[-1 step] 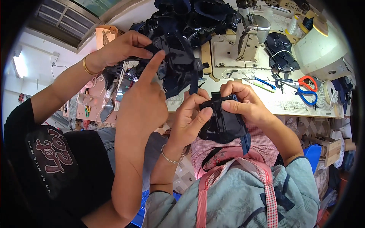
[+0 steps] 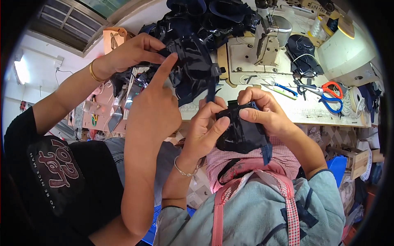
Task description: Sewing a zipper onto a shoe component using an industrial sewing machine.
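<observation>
My left hand [image 2: 208, 126] and my right hand [image 2: 264, 111] pinch the top edge of a glossy black sewn piece [image 2: 243, 136] between thumbs and fingers. A dark blue strip [image 2: 266, 154] dangles from its lower right corner, above my lap. To the left, a co-worker's hand [image 2: 137, 53] grips a similar glossy black piece [image 2: 192, 61], while that person's other hand [image 2: 158, 110] points at it with the index finger. A dark strap [image 2: 211, 90] hangs from the co-worker's piece down to the fingers of my left hand; whether they touch it I cannot tell.
A sewing machine [image 2: 271, 45] stands on the table [image 2: 308, 110]. Scissors with red and blue handles [image 2: 331, 98] and a thread snipper [image 2: 283, 88] lie to the right. Dark glossy pieces [image 2: 197, 20] are heaped at the back. Thread cones [image 2: 318, 28] stand at the far right.
The co-worker's black piece and its strap have shifted and turned slightly. The piece in my hands has tilted a little; my grip looks the same.
</observation>
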{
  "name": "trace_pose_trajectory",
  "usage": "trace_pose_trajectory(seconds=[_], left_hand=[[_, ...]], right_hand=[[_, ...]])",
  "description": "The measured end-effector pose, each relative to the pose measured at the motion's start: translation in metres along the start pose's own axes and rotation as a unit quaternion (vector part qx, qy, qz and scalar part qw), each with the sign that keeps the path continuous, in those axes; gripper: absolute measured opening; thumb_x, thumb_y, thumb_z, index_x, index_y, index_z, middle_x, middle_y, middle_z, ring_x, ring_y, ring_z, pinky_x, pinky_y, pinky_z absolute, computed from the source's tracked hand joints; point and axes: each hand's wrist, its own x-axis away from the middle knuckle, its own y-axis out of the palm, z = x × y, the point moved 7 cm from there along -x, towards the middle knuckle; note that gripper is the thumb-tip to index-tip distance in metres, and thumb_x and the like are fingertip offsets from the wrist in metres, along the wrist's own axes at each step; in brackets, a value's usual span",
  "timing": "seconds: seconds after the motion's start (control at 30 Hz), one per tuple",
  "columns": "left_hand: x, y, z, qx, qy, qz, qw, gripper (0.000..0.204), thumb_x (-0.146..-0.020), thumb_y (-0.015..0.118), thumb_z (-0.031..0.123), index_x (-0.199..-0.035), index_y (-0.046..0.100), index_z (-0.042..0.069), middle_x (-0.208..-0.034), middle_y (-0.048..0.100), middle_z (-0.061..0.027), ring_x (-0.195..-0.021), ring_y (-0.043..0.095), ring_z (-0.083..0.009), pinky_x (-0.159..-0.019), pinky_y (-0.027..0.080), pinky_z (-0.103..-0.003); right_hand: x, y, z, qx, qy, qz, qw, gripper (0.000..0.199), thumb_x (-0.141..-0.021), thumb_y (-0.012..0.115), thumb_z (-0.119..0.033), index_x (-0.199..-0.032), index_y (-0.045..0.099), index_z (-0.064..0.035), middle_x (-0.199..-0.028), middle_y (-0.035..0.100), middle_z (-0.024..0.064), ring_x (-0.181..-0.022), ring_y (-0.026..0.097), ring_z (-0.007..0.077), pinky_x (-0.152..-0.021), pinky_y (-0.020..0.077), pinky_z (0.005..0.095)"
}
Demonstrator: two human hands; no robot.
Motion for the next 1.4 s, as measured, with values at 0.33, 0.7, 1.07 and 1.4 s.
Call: trace_pose_trajectory(seconds=[0.33,0.7,1.07,1.4], left_hand=[[-0.002,0.02,0.0,-0.009,0.026,-0.004,1.0,0.019,-0.087,0.06,0.019,-0.088,0.051,0.002,-0.099,0.045,-0.0053,-0.093,0.039,-0.016,-0.083,0.031,-0.026],[0.003,0.026,-0.007,-0.012,0.052,-0.005,0.999,0.019,-0.087,0.06,0.017,-0.09,0.05,0.001,-0.098,0.046,-0.0069,-0.092,0.038,-0.0176,-0.086,0.03,-0.029],[0.007,0.03,-0.013,0.015,0.039,-0.008,0.999,0.02,-0.088,0.059,0.016,-0.094,0.049,0.0,-0.101,0.045,-0.0074,-0.094,0.039,-0.0173,-0.088,0.03,-0.028],[0.011,0.033,-0.02,0.053,0.022,-0.003,0.998,0.019,-0.089,0.058,0.014,-0.098,0.048,-0.001,-0.104,0.044,-0.0073,-0.097,0.039,-0.0163,-0.089,0.031,-0.027]], right_hand=[[0.016,-0.011,-0.004,-0.053,0.019,0.041,0.998,0.012,-0.084,0.065,-0.01,-0.085,0.053,-0.0049,-0.078,0.055,-0.0021,-0.069,0.051,0.0035,-0.062,0.0421,0.0183],[0.022,-0.015,0.002,-0.03,-0.002,0.057,0.998,0.018,-0.082,0.066,-0.013,-0.079,0.05,-0.0053,-0.078,0.048,-0.0011,-0.071,0.045,0.0055,-0.064,0.037,0.0192],[0.026,-0.016,0.003,-0.02,-0.011,0.062,0.998,0.018,-0.082,0.066,-0.014,-0.079,0.05,-0.0049,-0.079,0.048,0.0002,-0.073,0.044,0.0072,-0.067,0.0358,0.0205],[0.03,-0.017,0.004,-0.002,-0.002,0.082,0.997,0.018,-0.082,0.066,-0.014,-0.08,0.051,-0.005,-0.081,0.048,0.0006,-0.075,0.044,0.0078,-0.069,0.0359,0.0209]])
